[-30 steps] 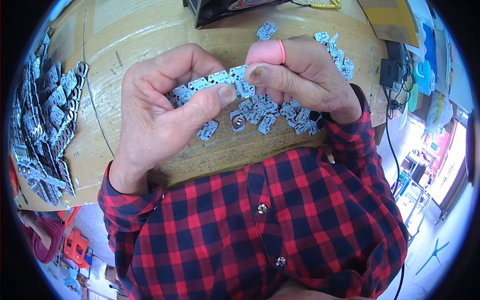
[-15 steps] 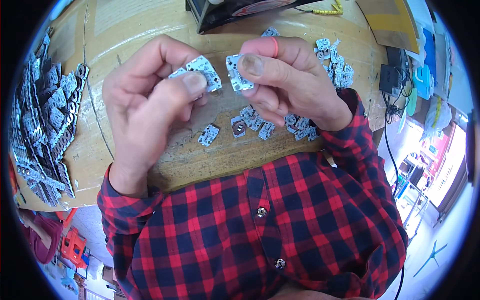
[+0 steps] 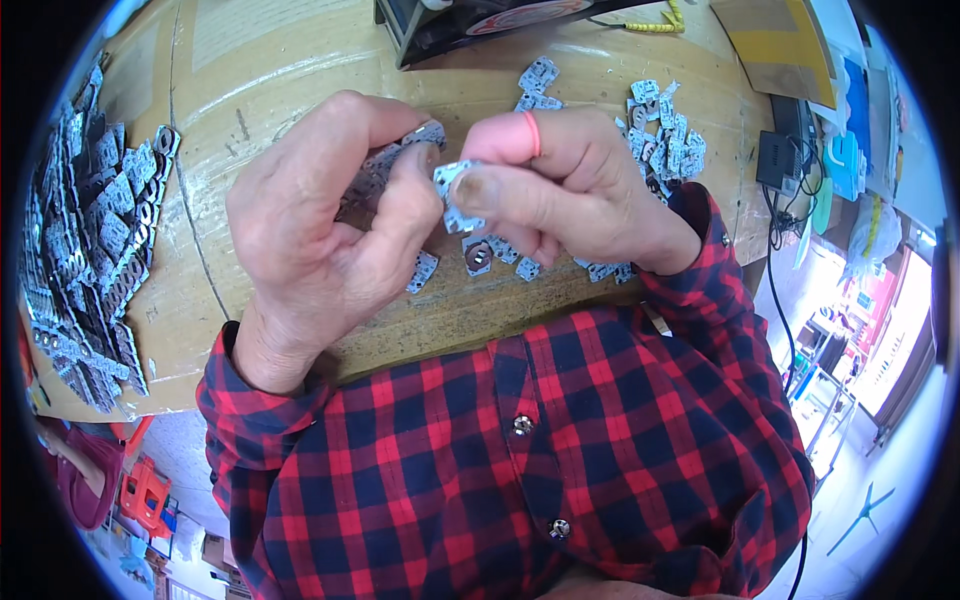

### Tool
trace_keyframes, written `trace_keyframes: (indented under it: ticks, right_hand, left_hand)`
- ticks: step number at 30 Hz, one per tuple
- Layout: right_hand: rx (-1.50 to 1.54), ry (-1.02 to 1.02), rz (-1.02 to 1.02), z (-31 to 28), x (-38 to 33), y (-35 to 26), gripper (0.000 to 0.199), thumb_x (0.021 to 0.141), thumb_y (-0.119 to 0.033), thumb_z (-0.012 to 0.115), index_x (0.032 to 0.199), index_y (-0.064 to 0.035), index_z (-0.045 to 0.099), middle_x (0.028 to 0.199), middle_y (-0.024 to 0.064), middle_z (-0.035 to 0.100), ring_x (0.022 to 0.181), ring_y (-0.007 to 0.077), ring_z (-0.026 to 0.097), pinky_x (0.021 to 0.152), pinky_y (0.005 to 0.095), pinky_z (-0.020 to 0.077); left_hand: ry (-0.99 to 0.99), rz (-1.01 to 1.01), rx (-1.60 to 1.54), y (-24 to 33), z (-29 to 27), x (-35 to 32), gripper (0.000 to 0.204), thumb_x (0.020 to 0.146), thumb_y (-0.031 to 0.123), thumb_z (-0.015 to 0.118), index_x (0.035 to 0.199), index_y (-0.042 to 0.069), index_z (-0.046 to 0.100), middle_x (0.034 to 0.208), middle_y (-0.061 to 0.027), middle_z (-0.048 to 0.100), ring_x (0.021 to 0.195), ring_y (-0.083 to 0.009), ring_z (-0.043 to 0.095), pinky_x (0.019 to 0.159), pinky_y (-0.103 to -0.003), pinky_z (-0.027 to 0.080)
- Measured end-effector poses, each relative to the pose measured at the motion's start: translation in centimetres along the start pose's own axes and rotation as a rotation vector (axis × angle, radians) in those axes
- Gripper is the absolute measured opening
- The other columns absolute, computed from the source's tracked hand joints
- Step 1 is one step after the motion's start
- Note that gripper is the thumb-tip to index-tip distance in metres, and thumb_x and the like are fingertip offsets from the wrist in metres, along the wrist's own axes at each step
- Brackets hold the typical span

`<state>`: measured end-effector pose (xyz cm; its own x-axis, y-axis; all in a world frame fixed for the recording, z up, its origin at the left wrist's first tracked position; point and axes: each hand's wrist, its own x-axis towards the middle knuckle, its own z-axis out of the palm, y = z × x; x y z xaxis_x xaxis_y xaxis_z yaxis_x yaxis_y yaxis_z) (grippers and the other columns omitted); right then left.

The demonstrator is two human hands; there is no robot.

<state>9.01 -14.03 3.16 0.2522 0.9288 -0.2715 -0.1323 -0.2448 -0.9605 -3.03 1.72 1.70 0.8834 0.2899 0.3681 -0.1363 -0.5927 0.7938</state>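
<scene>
Between the thumb and fingers of my left hand point(image 3: 325, 215) is a strip of small white circuit boards point(image 3: 372, 175), partly covered by the fingers. My right hand point(image 3: 560, 185), with a pink band on one finger, pinches a single small circuit board point(image 3: 456, 200) close beside the left thumb. Whether the two pieces touch, I cannot tell. On the table below lie loose boards, among them one with a dark round part point(image 3: 478, 255) and another white one point(image 3: 424, 271) half hidden by my left hand.
A big heap of board strips point(image 3: 110, 230) covers the table's left side. Loose boards form a pile point(image 3: 670, 140) at the right, and a few more point(image 3: 539, 85) lie beyond my hands. A dark box point(image 3: 470, 25) stands at the far edge; a black adapter point(image 3: 780, 160) with cables sits right.
My hands have come closer together and a little lower. The left hand has turned, tilting its strip. The right hand's board has moved left, uncovering loose boards behind it.
</scene>
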Motion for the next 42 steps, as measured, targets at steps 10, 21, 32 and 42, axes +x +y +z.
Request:
trace_keyframes:
  ticks: [10, 21, 32, 42]
  right_hand:
    - [0.162, 0.152, -0.010, -0.8, 0.1, 0.3, 0.020, 0.095, -0.016, 0.055, 0.083, -0.0002, 0.061, 0.055, -0.0002, 0.049, 0.040, 0.0056, 0.043, 0.037, 0.0205, 0.0326]
    - [0.137, 0.161, 0.042, -0.9, 0.5, 0.4, 0.019, 0.094, -0.015, 0.057, 0.087, 0.0013, 0.063, 0.059, 0.0019, 0.055, 0.039, 0.0054, 0.043, 0.036, 0.0209, 0.0322]
    - [0.167, 0.185, 0.040, -1.0, 0.5, 0.7, 0.017, 0.094, -0.014, 0.059, 0.092, 0.0023, 0.063, 0.062, 0.0033, 0.057, 0.039, 0.0055, 0.043, 0.035, 0.0215, 0.0331]
    - [0.143, 0.195, 0.073, -0.9, 0.6, 0.1, 0.022, 0.094, -0.019, 0.059, 0.082, -0.0003, 0.062, 0.053, -0.0003, 0.048, 0.038, 0.0058, 0.042, 0.035, 0.0209, 0.0324]
  left_hand:
    - [-0.036, -0.049, -0.072, 0.4, -0.3, -0.1, 0.008, 0.082, 0.001, 0.061, 0.088, -0.003, 0.061, 0.075, -0.0037, 0.059, 0.064, -0.0081, 0.051, 0.059, -0.020, 0.040]
    - [0.009, 0.073, -0.036, -0.3, 0.6, 0.3, 0.011, 0.073, -0.003, 0.063, 0.084, -0.002, 0.061, 0.068, -0.0079, 0.057, 0.056, -0.0159, 0.054, 0.052, -0.025, 0.042]
    - [0.057, 0.092, -0.031, -0.6, 1.0, 0.3, 0.012, 0.070, -0.004, 0.064, 0.081, 0.000, 0.061, 0.065, -0.0082, 0.056, 0.052, -0.0185, 0.056, 0.047, -0.028, 0.043]
    - [0.022, -0.051, 0.019, 0.2, 0.2, 0.0, 0.008, 0.080, 0.000, 0.063, 0.088, -0.002, 0.062, 0.073, -0.0031, 0.059, 0.064, -0.0083, 0.052, 0.059, -0.021, 0.042]
